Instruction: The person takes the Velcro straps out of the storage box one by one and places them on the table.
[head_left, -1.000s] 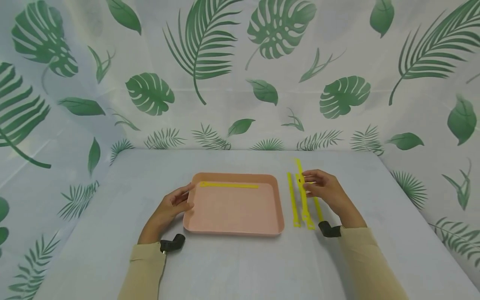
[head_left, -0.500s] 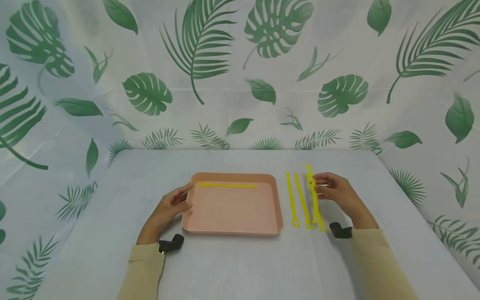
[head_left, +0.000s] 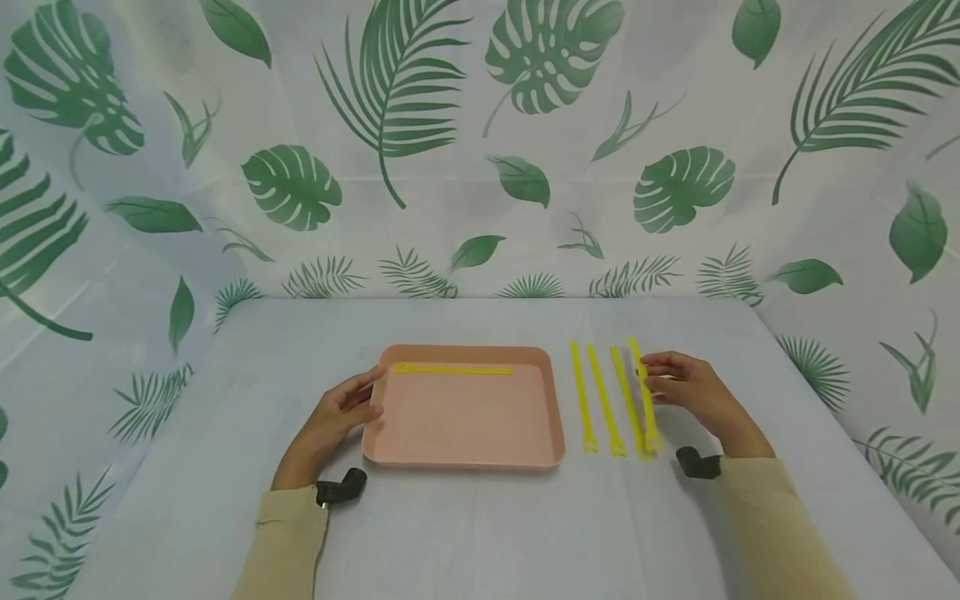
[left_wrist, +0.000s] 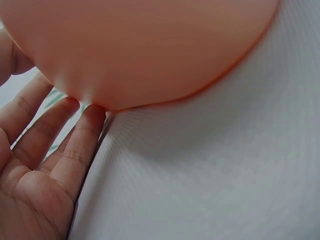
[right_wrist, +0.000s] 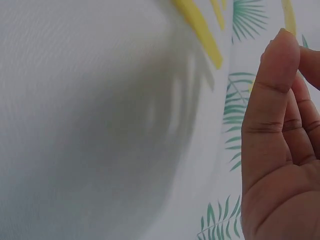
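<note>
My left hand (head_left: pixel 337 421) grips the left edge of a shallow pink tray (head_left: pixel 461 429), thumb over the rim; in the left wrist view its fingertips (left_wrist: pixel 92 116) meet the outer edge. A yellow cable tie (head_left: pixel 459 370), flat with a slotted head, lies crosswise near the tray's far side. Between thumb and fingertips, my right hand (head_left: pixel 693 392) pinches another yellow cable tie (head_left: pixel 652 421) by its upper part, slotted end toward me. It overlaps the rightmost of three yellow cable ties (head_left: pixel 627 396) lying side by side right of the tray. The right wrist view shows the thumb (right_wrist: pixel 275 100) up close.
A white cloth (head_left: pixel 480 533) covers the table. Behind it and at both sides hangs a white curtain (head_left: pixel 442 217) printed with green leaves. A black wrist camera (head_left: pixel 697 462) sits at the right cuff, another black camera (head_left: pixel 342 486) at the left.
My right hand has moved right with the pinched cable tie, from over the middle of the row to its right end. The left hand stays on the tray.
</note>
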